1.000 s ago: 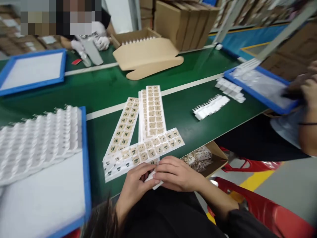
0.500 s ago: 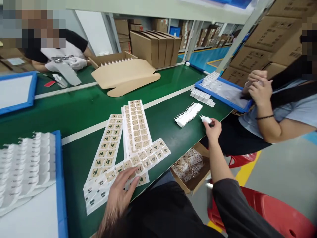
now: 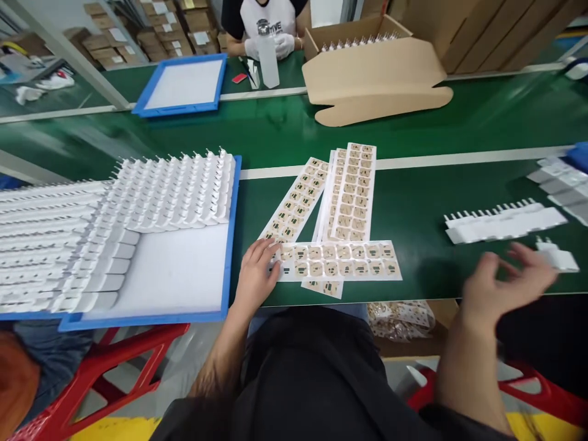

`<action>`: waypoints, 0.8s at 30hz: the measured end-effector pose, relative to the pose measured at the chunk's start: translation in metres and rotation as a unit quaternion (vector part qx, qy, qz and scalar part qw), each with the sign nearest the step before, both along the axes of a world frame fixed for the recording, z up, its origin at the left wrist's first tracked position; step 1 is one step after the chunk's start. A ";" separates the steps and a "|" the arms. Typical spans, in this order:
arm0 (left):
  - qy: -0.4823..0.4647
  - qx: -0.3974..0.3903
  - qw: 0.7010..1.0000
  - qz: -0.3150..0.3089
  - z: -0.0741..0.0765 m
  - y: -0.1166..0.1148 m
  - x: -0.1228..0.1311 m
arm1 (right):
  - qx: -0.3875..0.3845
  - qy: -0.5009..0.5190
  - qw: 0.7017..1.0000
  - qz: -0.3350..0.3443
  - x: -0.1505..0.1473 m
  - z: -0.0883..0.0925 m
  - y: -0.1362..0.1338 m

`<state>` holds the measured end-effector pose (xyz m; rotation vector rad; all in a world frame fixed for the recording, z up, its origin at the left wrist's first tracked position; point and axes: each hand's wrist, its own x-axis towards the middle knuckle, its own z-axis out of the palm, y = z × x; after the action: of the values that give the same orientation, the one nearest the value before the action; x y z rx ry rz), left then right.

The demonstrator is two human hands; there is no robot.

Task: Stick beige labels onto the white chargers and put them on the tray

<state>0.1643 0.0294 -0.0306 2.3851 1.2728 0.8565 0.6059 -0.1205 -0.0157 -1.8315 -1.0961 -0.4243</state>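
My left hand is at the left end of a sheet of tan stickers, fingers bent and thumb over it, covering that end. The sheet lies crosswise over other sticker sheets fanned out on the green table. My right hand is at the right, fingers apart, with nothing visible in it. Just beyond its fingertips, a single white plug adapter lies on the table, prongs up and back. Behind this adapter stands a row of similar white adapters.
At left, a blue-rimmed tray holds many white adapters. More adapters are at the right edge. Across the table are an open carton, a bottle, another blue-rimmed tray and a gloved person. A box of bagged material sits below the table edge.
My view has swung left. The right hand has let go of the plug adapter, which now lies on the table. My left hand has shifted to the sheet's left end, and the sheet has turned.
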 end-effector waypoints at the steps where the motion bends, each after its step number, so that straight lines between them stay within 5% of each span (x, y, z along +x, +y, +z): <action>1: 0.007 -0.002 1.000 0.013 -0.002 -0.001 -0.003 | 0.026 -0.018 0.999 -0.013 -0.028 0.001 0.015; 4: 0.027 -0.006 0.999 0.045 -0.010 -0.004 -0.007 | -0.080 -0.035 0.978 0.188 -0.117 0.006 0.061; 6: 0.038 -0.006 0.998 0.055 -0.015 -0.007 -0.007 | -0.127 -0.035 0.931 0.341 -0.170 0.009 0.086; 8: 0.048 -0.005 0.997 0.056 -0.018 -0.009 -0.007 | -0.168 -0.058 0.888 0.423 -0.211 0.011 0.105; 14: 0.045 0.008 0.997 0.056 -0.022 -0.012 -0.008 | -0.291 -0.150 0.844 0.424 -0.257 0.008 0.139; 24: 0.076 0.011 0.995 0.065 -0.020 -0.016 -0.004 | -0.228 -0.165 0.852 0.440 -0.253 0.005 0.140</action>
<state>0.1601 0.0136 -0.0506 2.4463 1.4980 0.7396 0.3532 0.0197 -0.0104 -1.4215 -2.2715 0.0980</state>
